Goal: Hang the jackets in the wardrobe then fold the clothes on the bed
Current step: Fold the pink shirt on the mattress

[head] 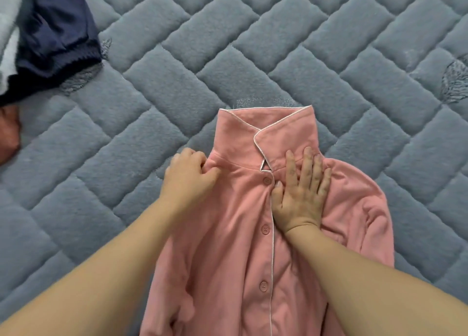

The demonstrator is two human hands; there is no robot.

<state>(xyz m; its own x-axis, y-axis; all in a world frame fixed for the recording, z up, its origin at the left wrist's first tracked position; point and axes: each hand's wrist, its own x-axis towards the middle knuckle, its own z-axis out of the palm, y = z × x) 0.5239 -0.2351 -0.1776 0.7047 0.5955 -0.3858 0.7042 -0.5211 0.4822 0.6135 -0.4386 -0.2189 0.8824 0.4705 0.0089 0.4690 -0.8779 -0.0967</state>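
A pink button-front shirt with white piping (pixel 253 247) is spread face-up at lower centre on a grey-blue quilted bed cover (pixel 177 69). Its shoulder is pinched by the left hand (pixel 188 173); the right hand (pixel 301 196) is pressed flat on its chest. A dark navy garment (pixel 55 36) is seen upper left.

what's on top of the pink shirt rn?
Two hands on the pink shirt: the right hand lies flat beside the buttons, and the left hand pinches fabric at the shoulder. The shirt hides the grey quilted bed cover beneath it.
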